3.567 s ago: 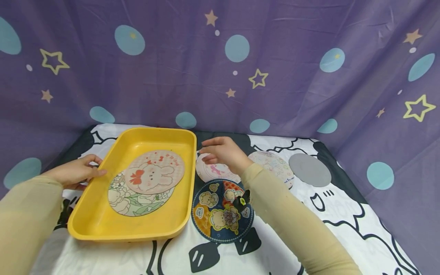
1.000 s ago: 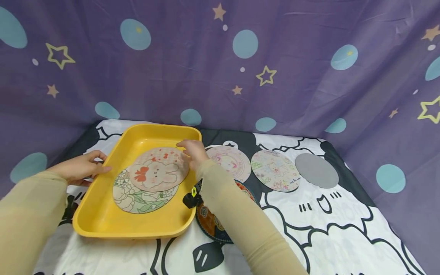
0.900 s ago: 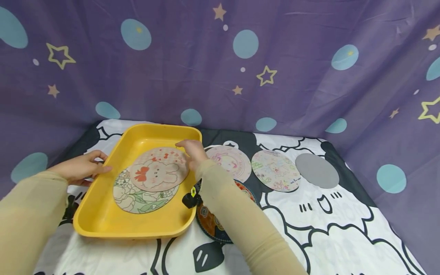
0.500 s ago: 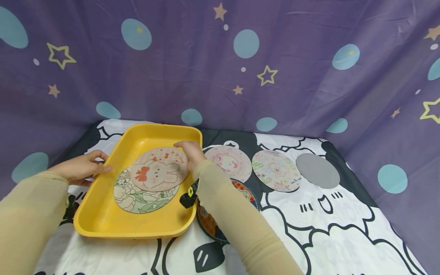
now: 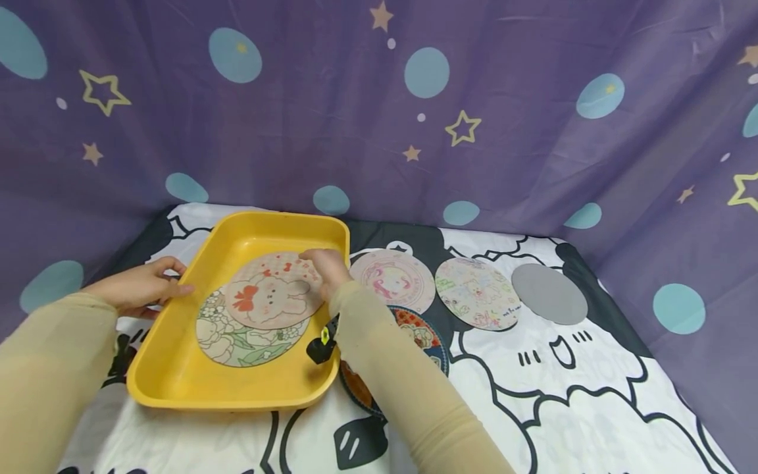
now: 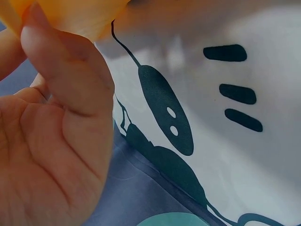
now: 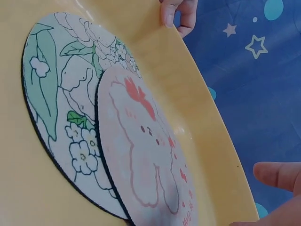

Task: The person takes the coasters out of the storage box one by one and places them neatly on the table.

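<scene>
My left hand (image 5: 139, 288) grips the left rim of a yellow tray (image 5: 177, 385), thumb over the edge and fingers outside. Inside the tray lies a round mat with green leaves and flowers (image 5: 251, 352). A pink round mat with a rabbit and red bow (image 5: 269, 299) overlaps it. Over the tray's right side hovers my right hand (image 5: 330, 266), close to the pink rabbit mat's right edge. Its thumb (image 7: 277, 174) is stretched out in the right wrist view, with nothing seen between thumb and fingers. Most of its fingers are hidden there.
Right of the tray lie a pink patterned round mat (image 5: 393, 283), a doodle-covered round mat (image 5: 476, 294) and a grey disc (image 5: 549, 294). A dark blue and orange round mat (image 5: 422, 329) is partly under my right forearm. Behind hangs a purple curtain (image 5: 355, 99).
My right hand has come left from above the pink patterned mat to over the tray, then shifted slightly. The left hand keeps its grip on the rim.
</scene>
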Motion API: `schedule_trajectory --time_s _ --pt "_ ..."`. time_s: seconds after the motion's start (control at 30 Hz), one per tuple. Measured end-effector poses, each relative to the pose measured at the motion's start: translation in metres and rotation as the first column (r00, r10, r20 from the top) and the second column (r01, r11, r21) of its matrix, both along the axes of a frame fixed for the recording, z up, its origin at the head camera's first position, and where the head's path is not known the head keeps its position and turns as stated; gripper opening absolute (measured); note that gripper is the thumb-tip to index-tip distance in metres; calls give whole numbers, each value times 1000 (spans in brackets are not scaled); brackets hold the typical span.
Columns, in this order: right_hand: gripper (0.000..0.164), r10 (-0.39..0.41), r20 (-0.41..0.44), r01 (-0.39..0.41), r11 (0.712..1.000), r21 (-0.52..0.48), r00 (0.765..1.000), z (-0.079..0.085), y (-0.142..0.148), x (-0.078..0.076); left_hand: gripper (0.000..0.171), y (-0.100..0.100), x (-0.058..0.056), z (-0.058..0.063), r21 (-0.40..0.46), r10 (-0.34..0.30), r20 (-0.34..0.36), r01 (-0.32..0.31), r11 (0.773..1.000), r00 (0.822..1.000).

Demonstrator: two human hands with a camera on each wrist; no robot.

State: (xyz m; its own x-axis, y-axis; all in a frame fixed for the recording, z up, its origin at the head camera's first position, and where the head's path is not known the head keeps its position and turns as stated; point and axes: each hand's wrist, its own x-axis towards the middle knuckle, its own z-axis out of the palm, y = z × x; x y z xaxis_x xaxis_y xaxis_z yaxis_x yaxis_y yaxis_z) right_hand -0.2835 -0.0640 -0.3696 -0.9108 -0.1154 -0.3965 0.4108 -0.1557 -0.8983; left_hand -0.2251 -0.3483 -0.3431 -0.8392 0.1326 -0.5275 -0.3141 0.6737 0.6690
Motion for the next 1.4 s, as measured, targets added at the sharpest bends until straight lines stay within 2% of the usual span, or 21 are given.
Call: schedule_trajectory --time_s 0.2,0.33,0.4,0.97,1.4 --pt "60 5 -38 -4 999 33 999 -2 1 2 51 1 1 1 -6 -2 -9 2 1000 1000" --pt "74 -14 -40 15 1000 27 999 -4 2 4 52 2 2 1 -3 -4 -14 4 1000 1000" --pt "75 -22 -50 23 1000 14 999 -5 2 5 52 2 3 1 -3 -3 -14 3 1000 1000" --pt "65 -118 -174 113 993 -38 978 -10 0 5 51 2 5 -1 -7 0 -30 0 1000 1000" --pt "62 -91 -188 96 995 19 978 -14 -2 0 51 2 5 0 17 18 -8 -18 1000 1000"
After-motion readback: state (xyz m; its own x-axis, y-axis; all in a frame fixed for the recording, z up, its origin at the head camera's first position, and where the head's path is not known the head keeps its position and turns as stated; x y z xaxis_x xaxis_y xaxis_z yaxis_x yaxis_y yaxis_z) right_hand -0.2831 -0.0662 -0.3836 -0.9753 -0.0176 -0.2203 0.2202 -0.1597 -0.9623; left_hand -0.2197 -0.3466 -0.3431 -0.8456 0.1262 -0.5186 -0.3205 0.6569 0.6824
